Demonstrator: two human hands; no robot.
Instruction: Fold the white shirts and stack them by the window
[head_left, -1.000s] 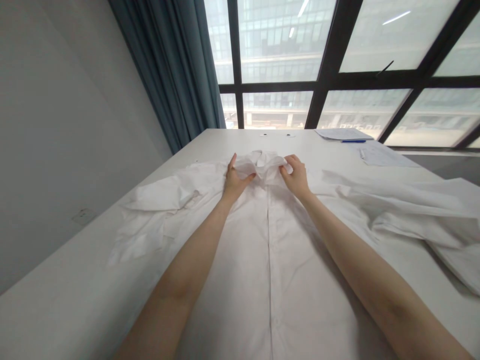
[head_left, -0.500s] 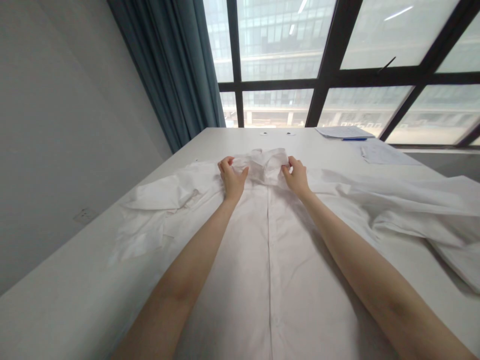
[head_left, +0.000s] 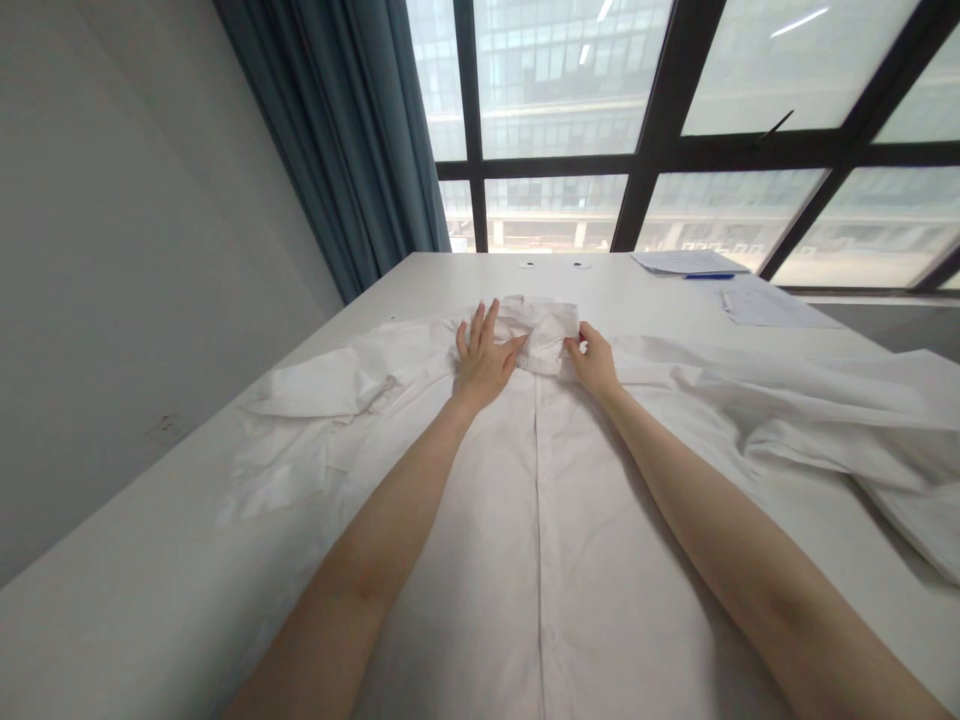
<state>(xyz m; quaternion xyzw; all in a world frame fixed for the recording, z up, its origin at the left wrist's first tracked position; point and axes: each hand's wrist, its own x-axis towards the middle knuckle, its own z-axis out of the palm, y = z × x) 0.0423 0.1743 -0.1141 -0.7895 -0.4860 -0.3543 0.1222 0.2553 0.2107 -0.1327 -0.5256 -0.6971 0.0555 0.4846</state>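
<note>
A white button-up shirt (head_left: pixel 495 500) lies front side up along the table, its collar (head_left: pixel 551 325) at the far end and its sleeves spread to both sides. My left hand (head_left: pixel 484 362) rests on the left part of the collar with its fingers spread and stretched out. At the collar's right end, my right hand (head_left: pixel 592 358) pinches the fabric between thumb and fingers. The button placket runs straight down the middle toward me. The left sleeve (head_left: pixel 315 385) is crumpled, and the right sleeve (head_left: pixel 840 400) reaches past the table's right side.
On the white table (head_left: pixel 450 275), papers (head_left: pixel 686 262) with a blue pen (head_left: pixel 709 276) lie at the far right, and another sheet (head_left: pixel 776 307) is nearer. Beyond stand a blue curtain (head_left: pixel 360 130) and dark-framed windows (head_left: pixel 555 167). A grey wall (head_left: pixel 135 250) borders the left.
My left hand has let go of the collar's left edge, moved slightly right and spread its fingers over the collar. My right hand keeps its pinch in nearly the same place.
</note>
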